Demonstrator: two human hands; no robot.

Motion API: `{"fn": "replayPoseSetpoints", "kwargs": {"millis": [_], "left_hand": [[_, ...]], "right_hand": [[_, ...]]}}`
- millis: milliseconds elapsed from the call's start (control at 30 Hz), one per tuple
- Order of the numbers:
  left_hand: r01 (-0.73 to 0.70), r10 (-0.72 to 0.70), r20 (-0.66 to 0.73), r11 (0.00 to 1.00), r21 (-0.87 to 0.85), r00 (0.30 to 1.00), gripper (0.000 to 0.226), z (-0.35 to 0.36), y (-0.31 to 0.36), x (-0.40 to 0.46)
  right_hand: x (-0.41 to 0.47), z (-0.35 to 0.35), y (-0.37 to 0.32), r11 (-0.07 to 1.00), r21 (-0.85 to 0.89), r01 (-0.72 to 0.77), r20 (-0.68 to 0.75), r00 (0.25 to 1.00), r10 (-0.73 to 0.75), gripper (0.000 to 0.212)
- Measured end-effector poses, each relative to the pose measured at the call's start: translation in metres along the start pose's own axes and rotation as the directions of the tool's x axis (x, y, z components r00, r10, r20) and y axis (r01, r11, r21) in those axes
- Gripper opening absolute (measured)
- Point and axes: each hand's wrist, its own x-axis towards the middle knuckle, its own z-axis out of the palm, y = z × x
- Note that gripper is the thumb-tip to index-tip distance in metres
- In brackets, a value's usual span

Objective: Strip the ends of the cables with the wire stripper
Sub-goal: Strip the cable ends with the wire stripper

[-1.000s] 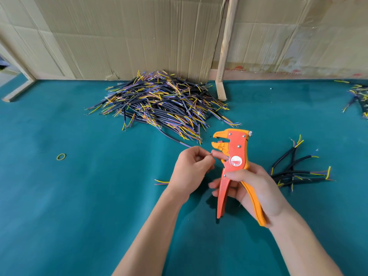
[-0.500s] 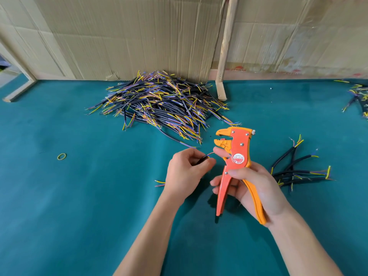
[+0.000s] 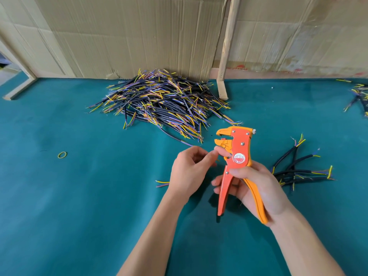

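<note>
Head view, one entry. Your right hand (image 3: 256,188) grips the wire stripper (image 3: 237,168) by both handles, head upward, jaws standing apart and facing your left hand. Your left hand (image 3: 189,172) sits just beside the stripper head, fingers curled and thumb meeting fingertip as if pinching a fine wire; the wire itself is too small to make out, so whether anything is actually held there cannot be told. A cable end (image 3: 162,183) with yellow and red cores shows just beyond the left hand's outer side, lying on the counter (image 3: 79,216). Judged step: feeding one core into the jaws. To do it well, present the core straight and square to the jaws, keep the stripper steady, and squeeze only once the end is seated. Beyond both hands: a large pile of cables (image 3: 163,104), black sheaths with yellow, purple and blue cores. Just outside the right hand: a small group of cables (image 3: 298,172). Far to the left: a yellow rubber band (image 3: 62,154). Surface: teal cloth. Backdrop: flattened cardboard sheets (image 3: 129,36) and a leaning wooden batten (image 3: 227,46).
</note>
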Motion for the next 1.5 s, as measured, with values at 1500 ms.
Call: {"fn": "replayPoseSetpoints", "kwargs": {"millis": [1500], "left_hand": [[-0.051, 0.057, 0.032, 0.985, -0.167, 0.998, 0.012, -0.006, -0.018, 0.007]], "right_hand": [[-0.002, -0.002, -0.003, 1.0, 0.011, 0.012, 0.06, 0.998, -0.012, 0.053]]}}
